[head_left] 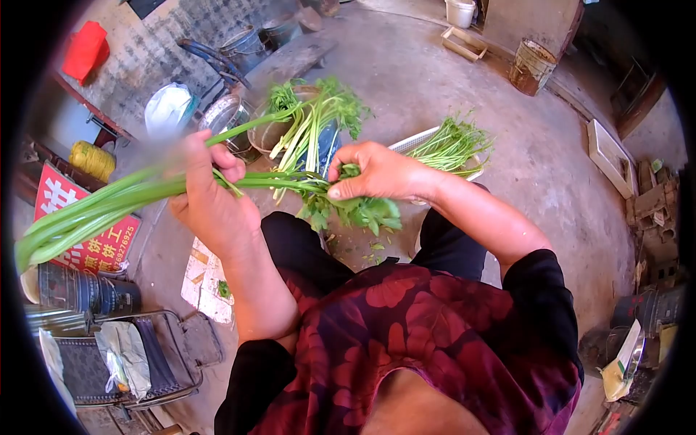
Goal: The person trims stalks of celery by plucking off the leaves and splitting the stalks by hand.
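Observation:
A bunch of long green celery [109,206] lies across my left hand [217,196], its thick pale ends pointing to the left. My left fingers are wrapped round the stalks. At the leafy end, my right hand [377,170] pinches the celery leaves [373,212] between thumb and fingers. Just beyond my hands, more celery [330,109] rests over a bucket, leaves toward the far side. Thin green stems [453,145] fill a white plastic basket [417,138] to the right of it.
A metal pot [225,116] and a white bag [168,109] stand at the far left. The red sign [90,235] and a folding chair [80,370] are on my left. A rusty bucket [533,67] stands far right. Leaf scraps lie on the floor between my legs.

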The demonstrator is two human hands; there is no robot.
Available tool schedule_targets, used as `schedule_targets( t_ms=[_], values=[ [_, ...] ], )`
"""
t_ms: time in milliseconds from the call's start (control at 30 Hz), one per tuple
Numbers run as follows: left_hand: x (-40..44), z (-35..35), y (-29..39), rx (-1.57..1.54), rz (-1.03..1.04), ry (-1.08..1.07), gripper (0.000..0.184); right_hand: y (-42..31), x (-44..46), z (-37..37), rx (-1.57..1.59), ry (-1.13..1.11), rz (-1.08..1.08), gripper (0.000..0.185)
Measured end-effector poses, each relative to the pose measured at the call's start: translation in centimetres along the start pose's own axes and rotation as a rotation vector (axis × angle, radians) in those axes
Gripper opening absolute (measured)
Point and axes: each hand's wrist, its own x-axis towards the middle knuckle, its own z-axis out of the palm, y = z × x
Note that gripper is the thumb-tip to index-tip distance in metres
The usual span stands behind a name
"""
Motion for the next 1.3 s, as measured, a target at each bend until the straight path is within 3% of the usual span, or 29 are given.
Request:
schedule_targets(
  t_ms=[100,267,467,567,633,900,1033,1133,1233,1300],
  values=[
    [-0.1,0.2,-0.2,0.001,0.006,-0.003,0.013,-0.8,-0.4,1.2,-0.295,0.099,0.016,0.044],
    [-0.1,0.0,-0.3,0.03,0.022,0.026,0.014,0.1,-0.3,2.9,-0.498,0.229,-0.018,0.031],
    [0.4,-0.9,-0.5,0.131,0.03,0.072,0.018,0.7,-0.1,2.0,-0.224,0.201,-0.077,0.013],
    [0.4,-1.2,-0.7,0.1,0.013,0.042,0.018,2.5,0.6,0.9,0.117,0.075,-0.006,0.017],
    [0.4,-1.4,-0.6,0.101,-0.004,0.038,0.019,1.8,0.6,-0.4,0.395,0.053,0.216,0.019],
    [-0.4,-0.6,-1.4,0.144,-0.007,-0.001,0.019,1.9,0.8,-0.1,0.159,0.042,0.22,0.015],
    [-0.3,-0.6,-1.4,0.137,0.012,-0.017,0.019,2.8,1.4,0.4,0.447,0.07,0.303,0.016],
    [-0.2,-0.6,-1.5,0.141,0.024,-0.012,0.019,2.6,1.3,0.8,0.415,0.08,0.217,0.025],
    [-0.1,-0.7,-1.7,0.141,0.033,-0.009,0.018,1.8,1.1,1.7,-0.238,0.252,-0.062,0.035],
    [0.0,-0.6,-1.9,0.139,0.035,-0.005,0.018,1.7,1.1,2.3,-0.408,0.31,-0.017,0.033]
  ],
)
